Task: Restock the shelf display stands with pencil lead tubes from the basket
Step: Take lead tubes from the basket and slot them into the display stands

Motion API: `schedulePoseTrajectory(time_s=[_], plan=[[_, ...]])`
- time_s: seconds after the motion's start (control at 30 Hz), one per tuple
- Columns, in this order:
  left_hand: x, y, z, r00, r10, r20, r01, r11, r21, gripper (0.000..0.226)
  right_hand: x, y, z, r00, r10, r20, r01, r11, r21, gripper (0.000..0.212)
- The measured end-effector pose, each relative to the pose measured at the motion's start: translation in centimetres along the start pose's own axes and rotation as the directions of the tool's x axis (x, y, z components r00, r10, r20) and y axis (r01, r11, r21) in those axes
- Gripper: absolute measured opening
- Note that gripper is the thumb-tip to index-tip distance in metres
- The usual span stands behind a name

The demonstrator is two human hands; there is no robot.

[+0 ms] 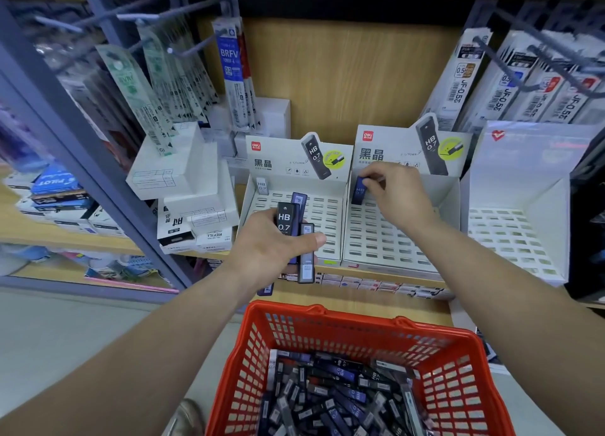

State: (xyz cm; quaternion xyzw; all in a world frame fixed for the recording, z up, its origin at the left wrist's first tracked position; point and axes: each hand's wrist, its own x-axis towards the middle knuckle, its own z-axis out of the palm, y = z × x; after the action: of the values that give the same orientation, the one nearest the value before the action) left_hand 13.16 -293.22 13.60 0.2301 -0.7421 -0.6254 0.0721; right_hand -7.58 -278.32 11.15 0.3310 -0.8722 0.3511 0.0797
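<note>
Three white slotted display stands sit side by side on the wooden shelf: a left stand [327,213], a middle stand [386,239] and a right stand [510,235]. My left hand [271,245] grips a bunch of dark pencil lead tubes [296,226], marked HB 0.7, over the left stand. My right hand [397,195] pinches one blue tube [359,190] upright at the back left corner of the middle stand. One tube [262,185] stands in the left stand's back row. The red basket [327,324] below holds many loose tubes [340,393].
Hanging refill packs [235,72] on metal hooks crowd the upper left, and more packs [510,85] hang at the upper right. White boxes [183,173] are stacked left of the stands. A grey shelf post [82,160] slants at the left.
</note>
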Motion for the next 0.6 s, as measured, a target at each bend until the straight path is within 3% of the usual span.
schedulePoseTrajectory(time_s=[0.1, 0.2, 0.27, 0.4, 0.53, 0.6], plan=[[0.0, 0.0, 0.0, 1.000, 0.000, -0.005, 0.000, 1.000, 0.003, 0.029, -0.4, -0.5, -0.3, 1.000, -0.010, 0.029, 0.013, 0.996, -0.093, 0.018], [0.0, 0.1, -0.1, 1.000, -0.015, -0.020, 0.015, 1.000, -0.018, 0.030, -2.1, -1.8, -1.1, 0.999, -0.007, -0.048, 0.002, 0.994, -0.112, 0.018], [0.0, 0.4, -0.1, 0.999, -0.035, -0.021, 0.033, 0.996, -0.082, 0.032, -4.1, -3.6, -1.5, 0.999, 0.032, -0.001, -0.032, 0.997, 0.073, 0.010], [-0.3, 1.1, 0.1, 0.998, -0.052, -0.047, 0.042, 0.980, -0.197, 0.027, -8.4, -7.5, -1.5, 0.937, 0.046, 0.348, -0.226, 0.838, 0.497, 0.006], [-0.8, 1.4, 0.0, 0.997, -0.038, -0.074, 0.021, 0.976, -0.216, 0.021, -9.6, -9.9, -1.0, 0.910, 0.089, 0.406, -0.326, 0.758, 0.565, 0.037], [-0.9, 1.4, -0.2, 0.996, -0.038, -0.080, 0.019, 0.974, -0.226, 0.024, -9.6, -10.4, -0.9, 0.905, 0.116, 0.410, -0.353, 0.741, 0.571, 0.037]])
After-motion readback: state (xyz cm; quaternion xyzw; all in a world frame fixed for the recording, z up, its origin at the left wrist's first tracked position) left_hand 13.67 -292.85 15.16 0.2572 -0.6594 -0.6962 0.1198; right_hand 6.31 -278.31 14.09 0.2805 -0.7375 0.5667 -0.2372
